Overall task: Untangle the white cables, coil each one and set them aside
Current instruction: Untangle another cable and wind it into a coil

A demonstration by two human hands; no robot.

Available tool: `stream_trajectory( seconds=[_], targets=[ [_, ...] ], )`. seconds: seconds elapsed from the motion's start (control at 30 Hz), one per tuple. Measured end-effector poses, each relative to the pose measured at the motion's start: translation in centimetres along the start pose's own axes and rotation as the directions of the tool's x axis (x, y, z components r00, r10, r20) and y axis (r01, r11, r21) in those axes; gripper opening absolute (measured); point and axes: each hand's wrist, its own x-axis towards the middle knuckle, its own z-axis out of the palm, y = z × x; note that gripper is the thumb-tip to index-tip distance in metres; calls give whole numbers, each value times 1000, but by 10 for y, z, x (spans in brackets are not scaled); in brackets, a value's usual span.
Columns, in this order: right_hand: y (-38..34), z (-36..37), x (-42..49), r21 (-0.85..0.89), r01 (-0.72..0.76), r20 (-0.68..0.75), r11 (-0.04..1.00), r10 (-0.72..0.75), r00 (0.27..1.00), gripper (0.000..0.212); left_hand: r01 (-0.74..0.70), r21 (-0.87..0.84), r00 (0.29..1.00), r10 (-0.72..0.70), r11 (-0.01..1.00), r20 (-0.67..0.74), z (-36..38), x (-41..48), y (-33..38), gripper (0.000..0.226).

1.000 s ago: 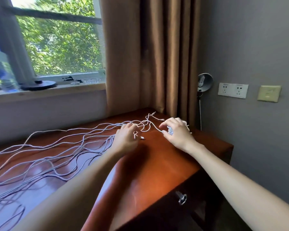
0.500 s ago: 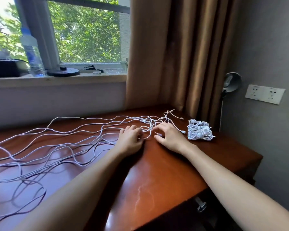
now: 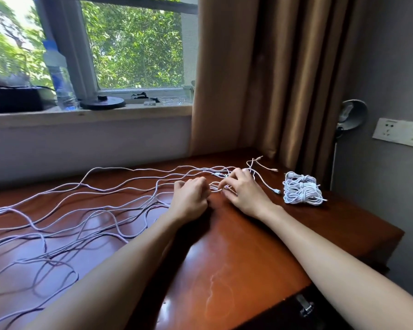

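**Where the Strands Met the Fingers, the Long Run Lay Leftward**

Watching from my remote station, I took in the wooden desk (image 3: 260, 246) first, since everything rested on it. Across it the loose white cables (image 3: 105, 190) sprawled in long wavy lines. Their long axis ran from the fingers out to the left and well away, so the slack all lay on the left hand's side. To the right of the right-hand fingers, apart from them, sat the coiled bundle (image 3: 302, 190), already wound and set aside.

The left hand (image 3: 191, 198) rested knuckles-up, its fingers curled round the strands where they converged. The right hand (image 3: 244, 191) lay close beside it, thumb and forefinger pinching the same cluster and the other fingers spread over it. Between the two sets of fingertips the strands crossed in a small tangle; I could not tell how they were knotted.

Beyond the right fingers and to their right, the short plug ends (image 3: 276, 191) trailed free. I judged the right hand nearer those ends, so it should feed one out while the left held the run.
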Motion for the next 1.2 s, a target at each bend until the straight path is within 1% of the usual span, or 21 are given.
stream_trajectory(
  seconds=[0.07, 0.13, 0.2, 0.27, 0.33, 0.4, 0.43, 0.5, 0.57, 0.63, 0.7, 0.77, 0.8, 0.83, 0.9, 0.97, 1.03, 1.13, 1.2],
  targets=[
    [-6, -4, 4, 38, 42, -30, 998, -41, 999, 13, 18, -33, 999, -20, 999, -49, -9, -2, 1, 18],
    [-12, -6, 9, 50, 69, -28, 996, -68, 997, 11, 32, -39, 991, -37, 999, -129, -20, -2, 3, 20],
    [-20, -8, 13, 59, 54, -5, 997, -53, 999, 12, 39, -42, 979, -46, 998, -199, -32, -3, 4, 14],
    [-27, -7, 18, 75, 31, 11, 997, -32, 999, 10, 59, -65, 968, -73, 996, -238, -44, -6, 3, 10],
    [-33, -5, 24, 22, 13, 52, 1000, -14, 999, 11, 86, -95, 954, -109, 992, -281, -55, -9, -2, 7],
    [-35, -2, 29, -38, 7, 81, 999, -4, 997, 14, 119, -88, 942, -141, 989, -305, -65, -13, -11, 9],
    [-36, -1, 31, -51, 9, 72, 999, -5, 997, 14, 139, -76, 937, -156, 987, -312, -71, -16, -16, 13],
    [-39, 0, 33, -65, 33, 20, 997, -31, 999, 15, 192, -59, 932, -201, 980, -301, -80, -19, -26, 16],
    [-45, 0, 35, -74, 80, -39, 994, -83, 996, 15, 241, -30, 936, -240, 970, -258, -84, -22, -36, 17],
    [-51, 2, 37, -99, 131, -82, 986, -139, 987, 16, 211, 28, 952, -199, 977, -231, -84, -25, -43, 23],
    [-57, 4, 41, -128, 162, -109, 979, -176, 978, 19, 114, 127, 975, -86, 985, -204, -83, -27, -46, 38],
    [-63, 6, 45, -135, 183, -76, 974, -195, 978, 19, 32, 201, 983, 6, 979, -184, -82, -26, -45, 52],
    [-67, 6, 48, -137, 190, -56, 972, -199, 978, 18, 3, 236, 982, 42, 972, -182, -82, -25, -44, 54],
    [-70, 6, 50, -137, 195, -52, 971, -204, 978, 18, -18, 277, 981, 70, 961, -179, -82, -23, -42, 51],
    [-74, 9, 55, -127, 213, -109, 969, -227, 968, 20, -31, 350, 985, 89, 936, -150, -81, -18, -40, 40],
    [-76, 10, 58, -99, 206, -157, 974, -219, 963, 24, -9, 421, 991, 63, 907, -114, -81, -14, -41, 30],
    [-76, 11, 60, -72, 206, -171, 976, -215, 961, 26, 20, 454, 993, 37, 891, -116, -80, -13, -44, 23],
    [-77, 7, 60, 22, 192, -156, 981, -187, 970, 22, 72, 354, 975, 10, 933, -224, -80, -15, -46, 17],
    [-76, 6, 58, 95, 117, -77, 989, -110, 991, 21, 100, 272, 954, -15, 957, -298, -82, -16, -46, 14]
  ],
)
